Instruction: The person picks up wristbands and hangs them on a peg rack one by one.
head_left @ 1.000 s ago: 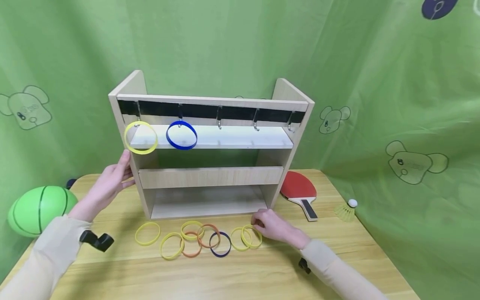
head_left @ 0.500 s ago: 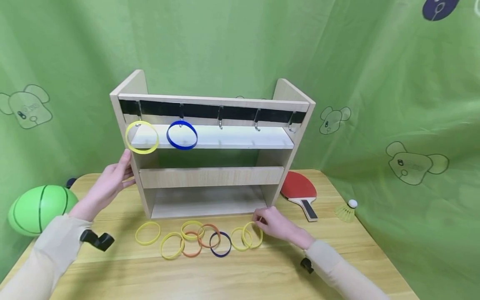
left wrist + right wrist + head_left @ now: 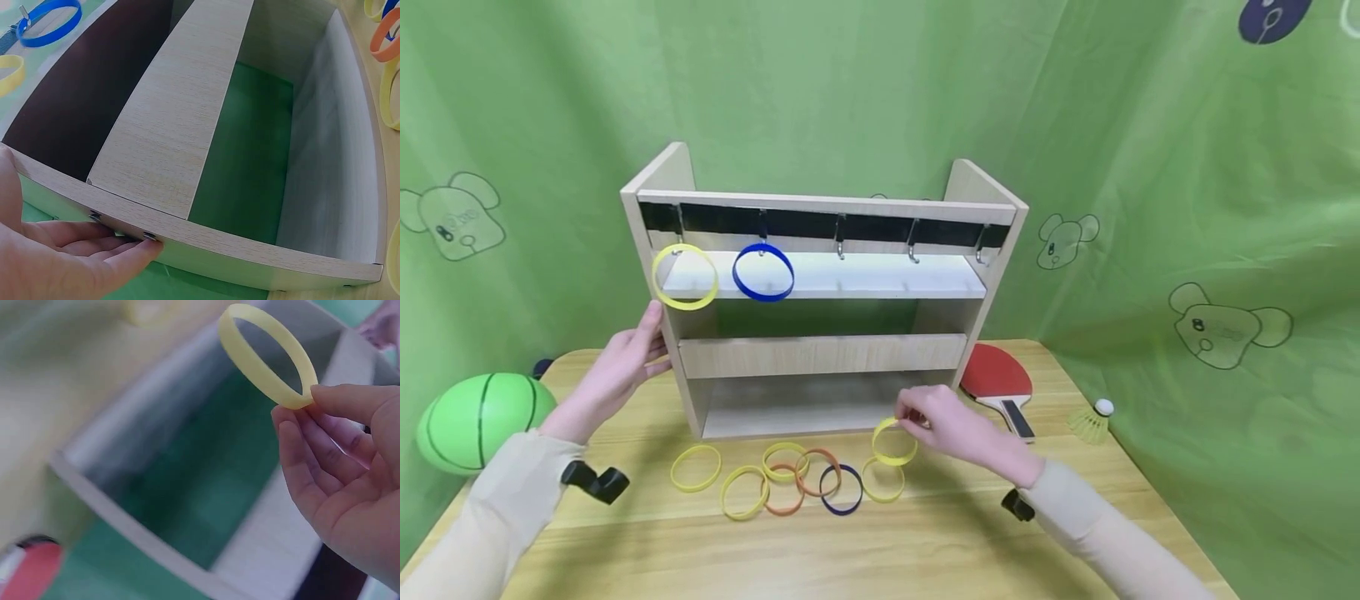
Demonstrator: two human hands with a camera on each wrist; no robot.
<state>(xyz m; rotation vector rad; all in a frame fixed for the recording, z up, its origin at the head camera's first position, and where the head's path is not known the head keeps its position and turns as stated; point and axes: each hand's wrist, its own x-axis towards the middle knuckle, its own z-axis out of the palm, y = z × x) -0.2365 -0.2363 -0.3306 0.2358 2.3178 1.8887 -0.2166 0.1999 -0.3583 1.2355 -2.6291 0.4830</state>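
Observation:
My right hand (image 3: 947,425) pinches a yellow silicone wristband (image 3: 269,356) between thumb and fingertips, clear of the tabletop, before the shelf's lower right. With fingers extended, my left hand (image 3: 625,358) rests against the outer left side of the wooden shelf (image 3: 820,357); in the left wrist view its fingertips touch the side panel. A yellow wristband (image 3: 687,305) hangs on the leftmost hook, and a blue wristband (image 3: 764,296) hangs on the hook beside it. Three more hooks to the right, such as the middle hook (image 3: 840,242), carry nothing.
Several yellow, orange and blue wristbands lie before the shelf, including an orange wristband (image 3: 817,493) and a dark blue wristband (image 3: 842,512). A red table tennis bat (image 3: 1000,375) and a shuttlecock (image 3: 1093,421) lie right. A green ball (image 3: 482,423) stands left.
My right hand has lifted one yellow wristband off the table, up and slightly left, away from the yellow one it overlapped. The left hand stays against the shelf's side.

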